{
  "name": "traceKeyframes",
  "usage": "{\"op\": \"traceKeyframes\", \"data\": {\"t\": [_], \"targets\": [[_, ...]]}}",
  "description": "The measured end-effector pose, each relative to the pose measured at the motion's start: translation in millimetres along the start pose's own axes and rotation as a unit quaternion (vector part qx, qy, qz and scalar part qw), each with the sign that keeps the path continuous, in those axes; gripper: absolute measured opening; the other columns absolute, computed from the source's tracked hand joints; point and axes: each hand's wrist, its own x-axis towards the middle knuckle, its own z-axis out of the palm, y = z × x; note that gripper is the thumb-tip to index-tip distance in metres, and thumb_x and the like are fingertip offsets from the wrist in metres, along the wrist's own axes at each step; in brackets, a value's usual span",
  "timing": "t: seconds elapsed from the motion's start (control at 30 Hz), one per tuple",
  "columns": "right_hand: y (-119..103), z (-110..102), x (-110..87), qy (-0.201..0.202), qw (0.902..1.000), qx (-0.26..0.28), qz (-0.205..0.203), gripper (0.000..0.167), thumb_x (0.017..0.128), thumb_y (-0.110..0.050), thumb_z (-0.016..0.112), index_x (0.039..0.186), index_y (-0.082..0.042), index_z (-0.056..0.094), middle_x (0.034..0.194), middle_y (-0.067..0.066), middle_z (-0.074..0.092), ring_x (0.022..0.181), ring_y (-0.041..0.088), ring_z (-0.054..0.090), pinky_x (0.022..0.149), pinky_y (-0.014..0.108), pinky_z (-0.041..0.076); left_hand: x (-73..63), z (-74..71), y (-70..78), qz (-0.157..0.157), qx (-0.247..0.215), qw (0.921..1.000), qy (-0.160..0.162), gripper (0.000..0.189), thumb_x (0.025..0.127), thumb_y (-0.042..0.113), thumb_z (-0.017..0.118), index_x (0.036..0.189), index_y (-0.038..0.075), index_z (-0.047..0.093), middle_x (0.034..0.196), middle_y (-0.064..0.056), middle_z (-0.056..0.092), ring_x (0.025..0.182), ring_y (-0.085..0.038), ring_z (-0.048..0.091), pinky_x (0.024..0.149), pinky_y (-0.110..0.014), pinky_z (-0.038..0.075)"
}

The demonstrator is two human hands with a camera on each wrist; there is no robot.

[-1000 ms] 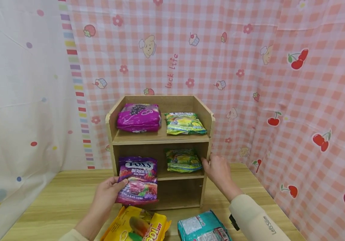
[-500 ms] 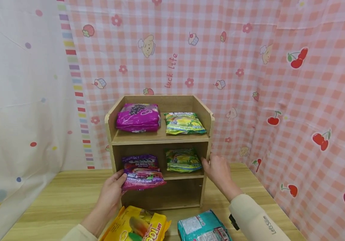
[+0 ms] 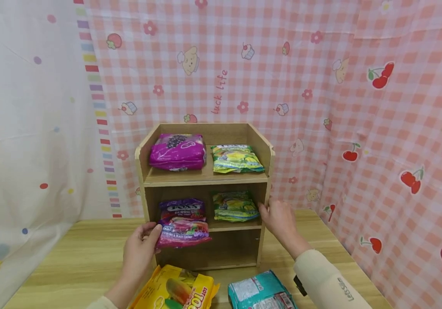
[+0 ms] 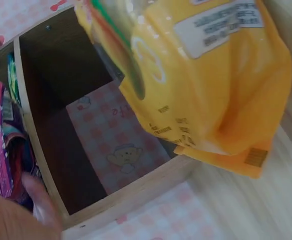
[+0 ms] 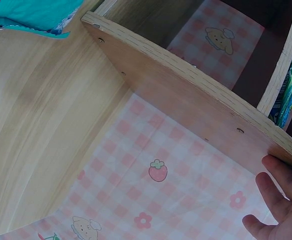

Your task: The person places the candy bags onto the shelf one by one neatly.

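My left hand (image 3: 140, 249) pinches the left edge of a purple candy bag (image 3: 184, 231) labelled FOX'S Berries. It lies on the middle shelf's left side, its front end jutting past the shelf edge. In the left wrist view, my thumb lies against this bag (image 4: 11, 145); the other fingers are mostly hidden. My right hand (image 3: 280, 221) holds the right side panel of the small wooden shelf (image 3: 205, 182) at middle-shelf height. In the right wrist view, its fingers (image 5: 275, 195) reach the panel's outer face. Right of the purple bag sits a green candy bag (image 3: 234, 207).
A magenta bag with grapes (image 3: 178, 151) and a green candy bag (image 3: 237, 159) lie on top. Before the shelf, a yellow mango bag (image 3: 174, 289) and a teal bag (image 3: 259, 292) rest on the wooden table (image 3: 82, 249). Checked cloth (image 3: 213, 64) hangs behind.
My left hand has brought the purple candy bag from upright before the shelf, up and inward, to lying flatter on the middle shelf. The right hand keeps its place.
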Motion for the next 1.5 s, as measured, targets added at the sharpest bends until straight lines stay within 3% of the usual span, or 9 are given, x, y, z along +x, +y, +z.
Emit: {"op": "traceKeyframes", "data": {"t": [0.07, 0.13, 0.2, 0.33, 0.47, 0.63, 0.87, 0.97, 1.5], "targets": [[-0.4, -0.1, 0.3, 0.001, 1.0, 0.002, 0.0, 0.042, 0.096, -0.022, 0.064, 0.059, -0.011, 0.045, 0.05, 0.002, 0.043, 0.044, 0.017, 0.04, 0.044, 0.032, 0.033, -3.0, -0.3, -2.0, 0.072, 0.065, 0.995, 0.025, 0.041, 0.1, 0.033, 0.06, 0.125, 0.0, 0.059, 0.108, -0.013, 0.06, 0.089, -0.019, 0.058, 0.071, -0.023, 0.052], [-0.6, -0.2, 0.5, 0.003, 1.0, 0.003, -0.001, 0.042, 0.095, -0.022, 0.064, 0.059, -0.011, 0.045, 0.05, 0.002, 0.044, 0.044, 0.017, 0.04, 0.043, 0.032, 0.033, -4.6, -0.6, -4.6, 0.186, 0.141, 0.971, 0.052, 0.04, 0.097, 0.035, 0.065, 0.119, 0.001, 0.064, 0.105, -0.011, 0.061, 0.093, -0.024, 0.057, 0.078, -0.031, 0.05], [-0.6, -0.1, 0.6, 0.006, 1.0, 0.002, -0.004, 0.042, 0.095, -0.022, 0.064, 0.059, -0.011, 0.045, 0.05, 0.002, 0.044, 0.044, 0.017, 0.041, 0.043, 0.032, 0.033, -4.7, -0.4, -8.9, 0.32, 0.203, 0.9224, 0.076, 0.042, 0.096, 0.04, 0.065, 0.111, 0.001, 0.067, 0.101, -0.012, 0.061, 0.092, -0.029, 0.059, 0.079, -0.042, 0.048], [-0.2, 0.0, 0.2, 0.015, 0.9998, -0.002, -0.01, 0.042, 0.094, -0.021, 0.065, 0.059, -0.011, 0.045, 0.05, 0.002, 0.044, 0.045, 0.019, 0.041, 0.044, 0.033, 0.034, -2.9, 3.0, -15.9, 0.526, 0.272, 0.8009, 0.09, 0.053, 0.098, 0.053, 0.055, 0.101, 0.002, 0.069, 0.098, -0.013, 0.063, 0.087, -0.032, 0.061, 0.075, -0.049, 0.049], [0.6, 0.5, -0.4, 0.018, 0.9998, -0.002, -0.013, 0.042, 0.094, -0.021, 0.065, 0.058, -0.011, 0.045, 0.05, 0.002, 0.043, 0.045, 0.019, 0.041, 0.045, 0.034, 0.035, -1.9, 10.1, -19.2, 0.62, 0.308, 0.7183, 0.072, 0.05, 0.104, 0.048, 0.045, 0.102, 0.005, 0.07, 0.097, -0.012, 0.064, 0.084, -0.03, 0.061, 0.074, -0.044, 0.05], [1.1, 1.1, -1.0, 0.009, 0.9999, -0.001, -0.008, 0.043, 0.095, -0.022, 0.064, 0.058, -0.011, 0.044, 0.05, 0.002, 0.043, 0.044, 0.018, 0.04, 0.044, 0.033, 0.034, -2.5, 14.6, -22.9, 0.659, 0.362, 0.6584, 0.039, 0.043, 0.11, 0.021, 0.032, 0.107, 0.005, 0.072, 0.102, -0.013, 0.067, 0.088, -0.031, 0.063, 0.076, -0.043, 0.052], [0.5, 0.6, -0.7, 0.004, 1.0, 0.002, -0.002, 0.043, 0.096, -0.022, 0.063, 0.059, -0.011, 0.044, 0.05, 0.002, 0.043, 0.044, 0.018, 0.04, 0.043, 0.032, 0.033, -1.2, 15.0, -25.4, 0.663, 0.425, 0.6161, -0.001, 0.057, 0.108, 0.004, 0.017, 0.11, 0.006, 0.074, 0.105, -0.01, 0.069, 0.091, -0.03, 0.063, 0.078, -0.042, 0.054], [0.4, 0.6, -0.5, 0.004, 1.0, 0.001, -0.001, 0.043, 0.096, -0.022, 0.063, 0.059, -0.011, 0.044, 0.05, 0.002, 0.042, 0.044, 0.018, 0.04, 0.043, 0.032, 0.032, 0.1, 16.3, -26.1, 0.668, 0.431, 0.6067, 0.006, 0.057, 0.108, 0.004, 0.018, 0.106, 0.006, 0.076, 0.103, -0.01, 0.069, 0.089, -0.028, 0.063, 0.076, -0.041, 0.054], [0.0, -0.1, 0.2, -0.002, 1.0, 0.001, -0.003, 0.043, 0.096, -0.022, 0.063, 0.06, -0.011, 0.044, 0.05, 0.002, 0.043, 0.044, 0.017, 0.04, 0.044, 0.032, 0.033, 8.4, 20.3, -20.7, 0.627, 0.43, 0.6498, 0.019, 0.062, 0.109, 0.011, 0.015, 0.103, 0.004, 0.076, 0.1, -0.013, 0.07, 0.083, -0.031, 0.062, 0.071, -0.043, 0.055]]}}
